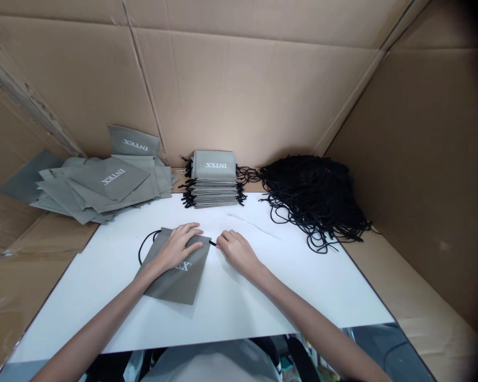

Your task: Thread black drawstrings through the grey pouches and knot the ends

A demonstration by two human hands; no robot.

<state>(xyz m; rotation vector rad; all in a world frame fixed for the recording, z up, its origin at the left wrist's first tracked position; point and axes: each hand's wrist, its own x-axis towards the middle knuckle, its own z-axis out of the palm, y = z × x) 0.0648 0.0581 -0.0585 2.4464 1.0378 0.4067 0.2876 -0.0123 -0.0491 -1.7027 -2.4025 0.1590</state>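
Observation:
A grey pouch [175, 286] with white lettering lies flat on the white table, slightly turned. My left hand [179, 246] rests on its upper part with the fingers spread, partly covering the lettering. Beyond the pouch's upper left edge loops a black cord [141, 248]. From the upper right corner a short black cord end sticks out, and my right hand [233, 248] pinches it just right of the pouch. The fingertips of my right hand are curled over the cord and hide its tip.
A loose heap of grey pouches [103, 185] lies at the back left. Folded pouches with black cords form a neat stack [215, 183] at the back middle. Tangled black cords [314, 196] are piled at the back right. Cardboard walls [263, 90] surround the white table [287, 286].

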